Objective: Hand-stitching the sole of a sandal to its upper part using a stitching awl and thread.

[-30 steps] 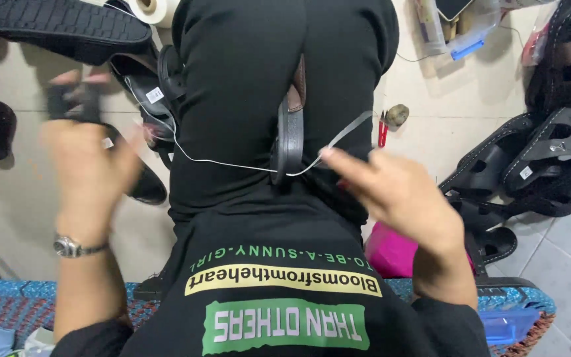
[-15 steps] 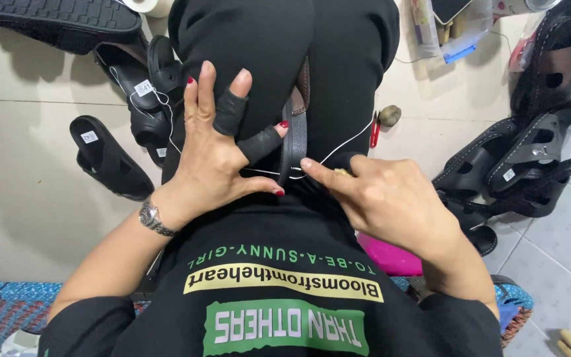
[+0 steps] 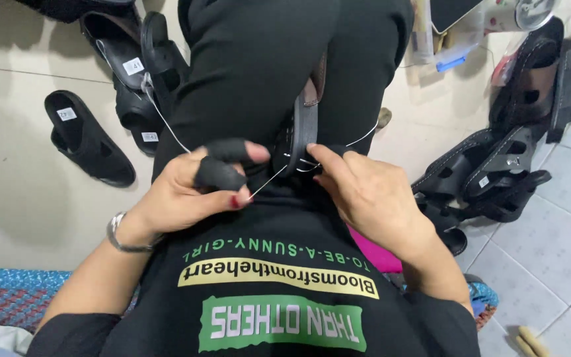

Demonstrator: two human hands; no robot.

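A black sandal [image 3: 302,125] with a brown-edged strap stands on edge, clamped between my knees. My left hand [image 3: 193,188] wears black finger guards and pinches a white thread [image 3: 166,122] that runs taut up and to the left. My right hand [image 3: 365,188] rests against the sandal's right side, fingertips on its edge where the thread loops through. A metal watch [image 3: 121,235] sits on my left wrist.
Black sandals [image 3: 87,139] lie on the pale floor at left, and several more [image 3: 497,178] are piled at right. A pink object [image 3: 371,248] shows under my right forearm. A woven blue mat [image 3: 8,291] lies at lower left.
My left hand came down from a raised spread position and closed on the thread near the sandal. My right hand stayed at the sandal's edge.
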